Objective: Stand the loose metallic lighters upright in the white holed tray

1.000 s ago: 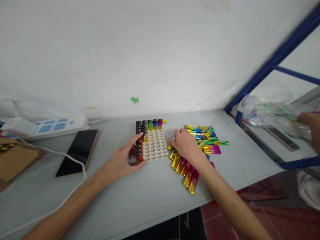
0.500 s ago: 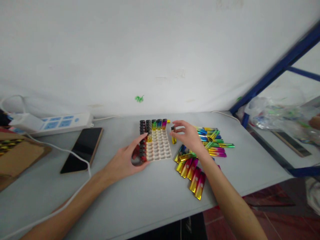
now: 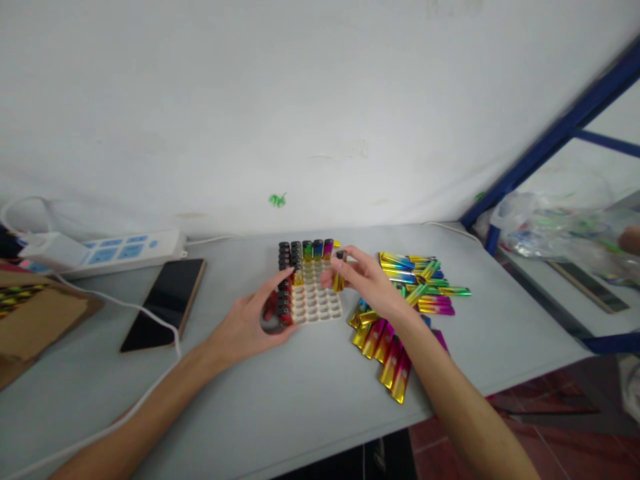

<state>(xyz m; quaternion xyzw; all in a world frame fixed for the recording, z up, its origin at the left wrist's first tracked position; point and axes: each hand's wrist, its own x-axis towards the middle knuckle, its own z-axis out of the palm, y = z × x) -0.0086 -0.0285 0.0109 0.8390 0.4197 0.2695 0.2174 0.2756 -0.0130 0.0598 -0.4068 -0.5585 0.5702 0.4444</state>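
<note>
A white tray (image 3: 320, 305) with rows of slots sits on the table. Black-topped lighters (image 3: 285, 293) stand upright along its left side, and colourful ones (image 3: 318, 249) line its far row. My left hand (image 3: 250, 320) curls round the tray's left edge, thumb at the near corner and index fingertip by a gold lighter (image 3: 299, 277). Over the right part of the tray, my right hand (image 3: 367, 280) pinches a gold lighter (image 3: 339, 277) with a dark top, held upright. To the right lies a pile of shiny metallic lighters (image 3: 395, 360), partly hidden by my right forearm.
At left are a phone (image 3: 167, 300), a white power strip (image 3: 130, 250), a cable (image 3: 165, 320) and a cardboard box (image 3: 45, 320). A wall rises behind the table. Blue metal framing (image 3: 540, 147) and plastic bags (image 3: 550, 233) stand at right, with part of another person's hand (image 3: 631, 240).
My right hand has moved left with the gold lighter, from beside the tray to over its right part. My left hand stays at the tray's left edge.
</note>
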